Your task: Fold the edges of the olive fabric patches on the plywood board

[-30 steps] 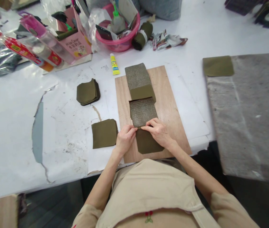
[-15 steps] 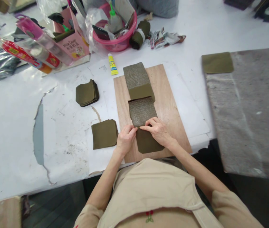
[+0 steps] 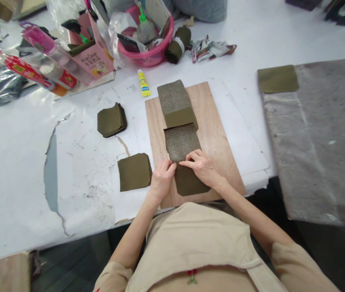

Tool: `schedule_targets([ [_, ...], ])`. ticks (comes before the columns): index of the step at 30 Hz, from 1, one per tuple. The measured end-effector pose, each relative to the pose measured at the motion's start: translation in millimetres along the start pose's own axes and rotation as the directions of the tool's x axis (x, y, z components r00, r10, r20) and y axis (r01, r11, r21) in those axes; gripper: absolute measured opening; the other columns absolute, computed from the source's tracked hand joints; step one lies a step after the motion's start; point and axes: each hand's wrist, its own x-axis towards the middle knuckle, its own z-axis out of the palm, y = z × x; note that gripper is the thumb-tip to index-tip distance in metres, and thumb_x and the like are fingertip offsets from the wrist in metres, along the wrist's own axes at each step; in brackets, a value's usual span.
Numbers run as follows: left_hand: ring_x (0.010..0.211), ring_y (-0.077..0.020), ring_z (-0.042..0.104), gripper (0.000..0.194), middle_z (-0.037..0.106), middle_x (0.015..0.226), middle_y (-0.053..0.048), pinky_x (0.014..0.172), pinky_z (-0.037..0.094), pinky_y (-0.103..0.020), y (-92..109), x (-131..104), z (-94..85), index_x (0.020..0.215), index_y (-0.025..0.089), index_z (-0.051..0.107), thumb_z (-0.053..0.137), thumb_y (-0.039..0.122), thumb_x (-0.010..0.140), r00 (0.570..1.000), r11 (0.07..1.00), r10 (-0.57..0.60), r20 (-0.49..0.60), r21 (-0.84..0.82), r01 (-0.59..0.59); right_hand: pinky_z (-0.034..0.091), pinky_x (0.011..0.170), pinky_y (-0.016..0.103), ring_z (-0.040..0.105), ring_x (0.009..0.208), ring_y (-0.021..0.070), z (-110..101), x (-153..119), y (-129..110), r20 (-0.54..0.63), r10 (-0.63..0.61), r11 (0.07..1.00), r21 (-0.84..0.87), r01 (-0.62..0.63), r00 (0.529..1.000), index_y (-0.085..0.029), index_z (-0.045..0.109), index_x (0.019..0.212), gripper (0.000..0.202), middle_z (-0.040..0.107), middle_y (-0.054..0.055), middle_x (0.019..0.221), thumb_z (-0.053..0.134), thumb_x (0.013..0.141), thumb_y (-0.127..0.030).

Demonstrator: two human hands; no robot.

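An olive piece (image 3: 192, 182) lies on the wooden board (image 3: 218, 142) nearest my body. Its upper edge meets a textured grey-green piece (image 3: 183, 142), and beyond that another textured piece (image 3: 174, 97) overlaps it with an olive strip. My left hand (image 3: 162, 176) pinches the left end of the seam between the two nearest pieces. Close beside it, the fingertips of my right hand (image 3: 201, 165) are pressed together on the same seam. To the left lie a small olive stack (image 3: 133, 172) and a thicker one (image 3: 110, 119).
Behind the board are a yellow glue tube (image 3: 143, 83), a pink basket (image 3: 148, 59) and an olive roll (image 3: 178, 44). Bottles (image 3: 23, 67) lean at the back left. A grey slab (image 3: 321, 142) bearing an olive piece (image 3: 278, 79) stands at the right.
The view has shifted very slightly. Both hands keep nearly the same place on the seam, and the pieces lie as before.
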Motion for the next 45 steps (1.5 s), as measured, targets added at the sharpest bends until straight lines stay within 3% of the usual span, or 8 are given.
schedule_targets([
  [10, 0.088, -0.0208, 0.056, 0.019, 0.061, 0.094, -0.009, 0.071, 0.05, -0.03, 4, -1, -2.1, 0.102, 0.018, 0.063, 0.045, 0.016, 0.096, 1.0, 0.995, 0.031, 0.002, 0.092, -0.031, 0.04, 0.083, 0.034, 0.047, 0.098, 0.0198, 0, 1, -1, -0.006, 0.003, 1.0, -0.001, -0.003, 1.0, -0.03, 0.072, 0.108, 0.024, 0.062, 0.004, 0.096, 0.054, 0.095, -0.021],
  [16, 0.095, -0.0237, 0.058, 0.023, 0.062, 0.103, -0.013, 0.08, 0.052, -0.037, 3, -12, -1.1, 0.112, 0.015, 0.061, 0.044, 0.014, 0.096, 0.999, 0.999, 0.032, -0.026, 0.041, -0.03, 0.041, 0.084, 0.034, 0.048, 0.098, 0.0197, 0, 1, -1, -0.011, 0.005, 1.0, 0.006, -0.005, 1.0, -0.03, 0.073, 0.108, 0.025, 0.062, 0.005, 0.096, 0.056, 0.094, -0.018],
  [25, 0.099, -0.0206, 0.058, 0.026, 0.062, 0.104, -0.009, 0.088, 0.052, -0.036, 7, -15, -7.8, 0.114, 0.018, 0.062, 0.045, 0.013, 0.094, 0.982, 0.983, -0.128, -0.137, -0.148, 0.107, 0.039, 0.083, 0.034, 0.047, 0.096, 0.0197, 0, 2, -1, -0.019, -0.015, 1.0, -0.018, 0.015, 1.0, -0.031, 0.072, 0.108, 0.025, 0.062, 0.004, 0.095, 0.055, 0.094, -0.018],
  [31, 0.109, -0.0262, 0.056, 0.037, 0.062, 0.112, -0.013, 0.093, 0.049, -0.043, 16, -13, 3.4, 0.127, 0.019, 0.057, 0.045, 0.011, 0.093, 0.998, 0.999, -0.029, -0.053, -0.028, 0.027, 0.04, 0.082, 0.034, 0.047, 0.096, 0.0202, 0, 2, -1, -0.019, -0.015, 1.0, -0.022, 0.015, 1.0, -0.03, 0.073, 0.107, 0.024, 0.062, 0.005, 0.095, 0.055, 0.094, -0.019],
  [39, 0.108, -0.0277, 0.057, 0.036, 0.064, 0.111, -0.012, 0.09, 0.046, -0.042, 16, -16, 2.8, 0.127, 0.018, 0.058, 0.048, 0.013, 0.093, 1.0, 0.996, -0.021, -0.001, 0.092, 0.021, 0.039, 0.085, 0.033, 0.05, 0.097, 0.0182, -2, -1, -1, -0.084, -0.007, 0.998, 0.056, 0.012, 0.996, -0.026, 0.072, 0.103, 0.023, 0.065, 0.003, 0.094, 0.05, 0.097, -0.023],
  [45, 0.105, -0.0275, 0.057, 0.036, 0.065, 0.109, -0.012, 0.087, 0.046, -0.041, 16, -15, 3.7, 0.128, 0.018, 0.057, 0.051, 0.015, 0.093, 1.0, 0.992, -0.025, 0.009, 0.125, 0.023, 0.036, 0.091, 0.034, 0.051, 0.096, 0.0181, -1, 1, 6, -0.106, 0.009, 0.998, 0.057, -0.003, 0.994, -0.025, 0.073, 0.092, 0.015, 0.067, 0.0, 0.089, 0.058, 0.093, -0.028],
])
